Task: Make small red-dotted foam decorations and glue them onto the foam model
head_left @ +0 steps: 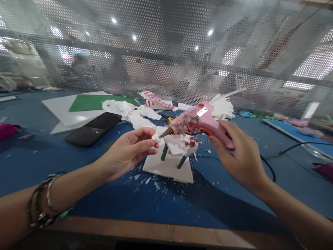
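Observation:
My right hand is wrapped round the handle of a pink hot glue gun, whose nozzle points left. Between thumb and fingertips, my left hand pinches a small crumpled white piece, perhaps paper. The nozzle tip is at this piece, seemingly touching it. Just below and behind the gun stands a small white model with green legs on a white square base. Its top carries white crumpled material and dark red bits. The gun hides part of the model.
A black phone-like case, crumpled white paper and a green sheet lie at the left. A pink-and-white model stands behind. White scraps litter the blue table. A black cable runs right; perforated metal rises behind.

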Action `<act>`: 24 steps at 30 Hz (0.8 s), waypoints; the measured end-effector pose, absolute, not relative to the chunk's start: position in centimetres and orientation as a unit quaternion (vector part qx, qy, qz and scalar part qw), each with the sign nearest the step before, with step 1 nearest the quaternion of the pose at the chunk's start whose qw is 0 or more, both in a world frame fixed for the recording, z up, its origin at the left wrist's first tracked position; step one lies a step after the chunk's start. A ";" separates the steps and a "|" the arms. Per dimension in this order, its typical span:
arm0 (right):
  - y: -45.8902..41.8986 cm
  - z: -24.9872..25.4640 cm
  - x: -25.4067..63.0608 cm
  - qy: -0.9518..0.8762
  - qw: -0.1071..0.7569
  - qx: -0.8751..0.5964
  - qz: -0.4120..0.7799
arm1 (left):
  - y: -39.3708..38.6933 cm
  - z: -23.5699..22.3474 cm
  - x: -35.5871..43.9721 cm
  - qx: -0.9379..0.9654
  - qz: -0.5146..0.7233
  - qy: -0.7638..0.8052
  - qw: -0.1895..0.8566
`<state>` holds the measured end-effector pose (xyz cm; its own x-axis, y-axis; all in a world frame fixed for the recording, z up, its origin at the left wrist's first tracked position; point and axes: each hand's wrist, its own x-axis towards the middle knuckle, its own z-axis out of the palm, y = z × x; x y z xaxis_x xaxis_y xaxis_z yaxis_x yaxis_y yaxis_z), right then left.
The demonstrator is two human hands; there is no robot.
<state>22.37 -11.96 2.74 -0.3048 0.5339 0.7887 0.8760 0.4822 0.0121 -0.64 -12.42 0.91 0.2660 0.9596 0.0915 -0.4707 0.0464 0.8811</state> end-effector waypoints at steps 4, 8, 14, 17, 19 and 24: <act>-11.9 2.7 22.4 -0.769 0.377 -0.458 -0.238 | -12.4 0.9 -0.7 0.436 0.534 0.281 0.668; -11.8 2.7 22.5 -0.767 0.381 -0.456 -0.243 | -12.3 0.9 -0.6 0.435 0.538 0.292 0.661; -11.9 2.8 22.5 -0.768 0.377 -0.457 -0.243 | -12.2 0.7 -0.7 0.438 0.533 0.302 0.657; -11.9 2.8 22.4 -0.769 0.372 -0.462 -0.238 | -12.3 0.9 -0.6 0.436 0.534 0.299 0.659; -11.9 2.8 22.3 -0.769 0.368 -0.470 -0.229 | -12.4 1.0 -0.5 0.431 0.534 0.302 0.661; -11.9 2.5 22.4 -0.771 0.355 -0.479 -0.222 | -12.7 1.2 -0.5 0.430 0.523 0.311 0.667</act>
<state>22.35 -11.92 2.54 -0.2886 0.5815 0.7606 0.8970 0.4421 0.0023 -0.54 -12.67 1.23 0.2597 0.9650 0.0358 -0.4298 0.0823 0.8992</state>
